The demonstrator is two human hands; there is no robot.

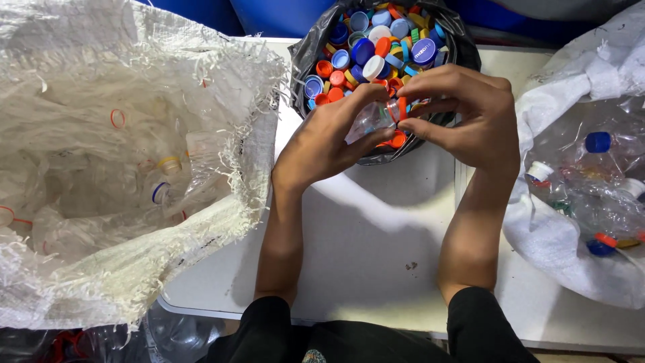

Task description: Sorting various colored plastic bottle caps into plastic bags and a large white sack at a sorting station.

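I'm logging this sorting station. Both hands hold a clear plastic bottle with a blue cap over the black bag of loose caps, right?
Not quite: the cap is orange, not blue, as the head view shows. The rest stands: the left hand and right hand hold the clear plastic bottle over the black bag of loose caps.

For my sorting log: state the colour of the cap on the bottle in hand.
Orange cap on the clear bottle, seen in the head view.

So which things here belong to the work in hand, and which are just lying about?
In use: clear plastic bottle, orange cap, left hand, right hand, black bag of caps.
Lying about: left woven sack, right sack of capped bottles, white table.
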